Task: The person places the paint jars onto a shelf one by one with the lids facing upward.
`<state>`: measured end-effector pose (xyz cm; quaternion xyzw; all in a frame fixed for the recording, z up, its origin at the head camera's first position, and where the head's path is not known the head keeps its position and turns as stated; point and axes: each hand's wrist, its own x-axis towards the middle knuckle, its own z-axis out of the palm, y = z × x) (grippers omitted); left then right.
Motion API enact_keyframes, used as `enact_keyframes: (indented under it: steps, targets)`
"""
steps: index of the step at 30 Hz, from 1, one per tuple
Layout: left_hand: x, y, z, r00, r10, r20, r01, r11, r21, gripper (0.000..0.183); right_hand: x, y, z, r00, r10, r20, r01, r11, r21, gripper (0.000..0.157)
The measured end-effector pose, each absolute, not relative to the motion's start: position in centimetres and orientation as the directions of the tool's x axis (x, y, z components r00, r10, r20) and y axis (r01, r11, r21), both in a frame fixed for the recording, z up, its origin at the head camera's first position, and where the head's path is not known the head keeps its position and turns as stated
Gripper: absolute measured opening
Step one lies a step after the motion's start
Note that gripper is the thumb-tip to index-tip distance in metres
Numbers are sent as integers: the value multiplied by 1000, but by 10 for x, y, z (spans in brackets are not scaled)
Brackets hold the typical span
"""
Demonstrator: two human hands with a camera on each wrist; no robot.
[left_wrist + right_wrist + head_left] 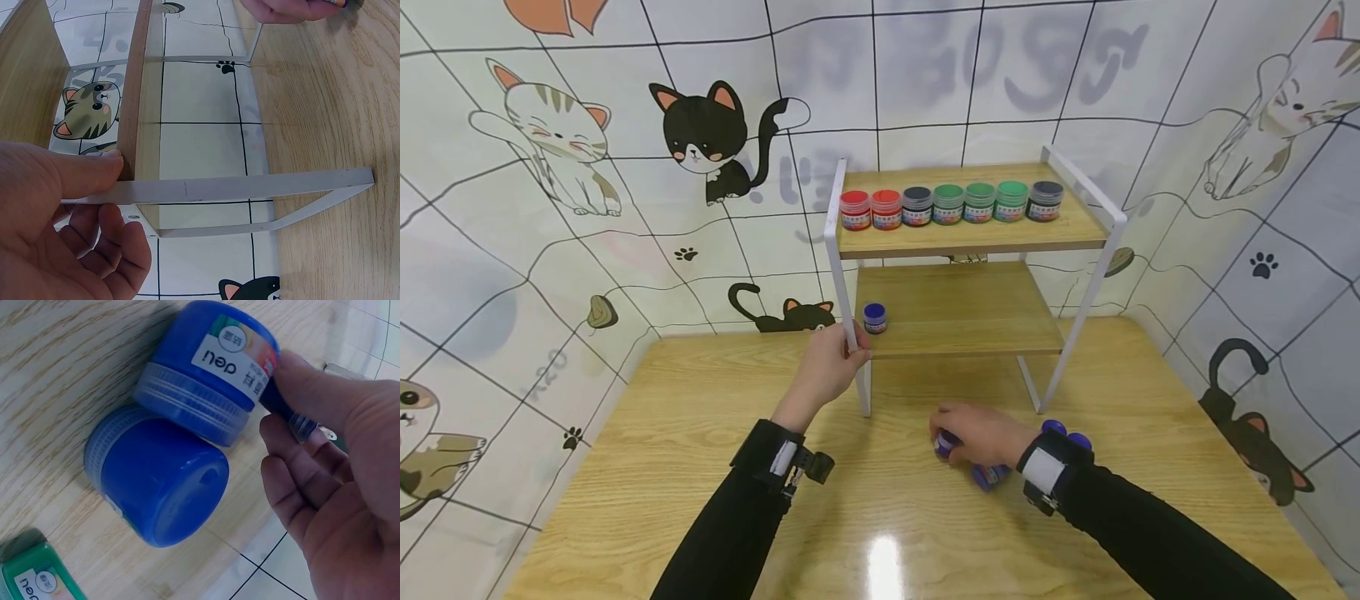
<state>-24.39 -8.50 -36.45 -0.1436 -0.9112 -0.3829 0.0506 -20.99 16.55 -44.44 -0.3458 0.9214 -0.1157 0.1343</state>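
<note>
My left hand (829, 367) grips the white metal frame (250, 187) of a two-tier wooden shelf at the front left corner of its lower board (962, 308). In the left wrist view the thumb lies on top of the bar, with fingers curled beneath. Over the table in front of the shelf, my right hand (981, 433) pinches a small dark blue paint jar (946, 444) between thumb and fingers; in the right wrist view the thumb covers part of it. Close to that hand, two blue paint jars lie touching: one with its label showing (212, 369), another beside it (156, 481).
One blue jar (875, 318) stands at the lower board's left end. Along the upper board (925, 242) stand red jars (871, 210), green jars (979, 202) and dark jars (1045, 201) in a row. Blue lids (1054, 426) show behind the right wrist. A green jar (40, 575) lies on the table.
</note>
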Motion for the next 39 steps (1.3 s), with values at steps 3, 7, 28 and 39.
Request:
enact_keyframes:
  steps: [3, 7, 28, 39]
  targets:
    - [-244, -85, -364, -953, 225, 202, 302, 664, 684, 5, -210, 166, -444, -718, -680, -150, -618, 722, -311, 30]
    - [-244, -85, -364, -953, 225, 200, 301, 661, 687, 5, -209, 167, -442, -705, -698, -123, -643, 703, -305, 30]
    - [-246, -84, -363, -950, 234, 206, 311, 659, 685, 5, -212, 167, -443, -719, -680, -144, -628, 724, -286, 29]
    - [-243, -86, -363, -954, 229, 194, 299, 662, 687, 4, -212, 162, -429, -737, -651, -183, -601, 754, -265, 32]
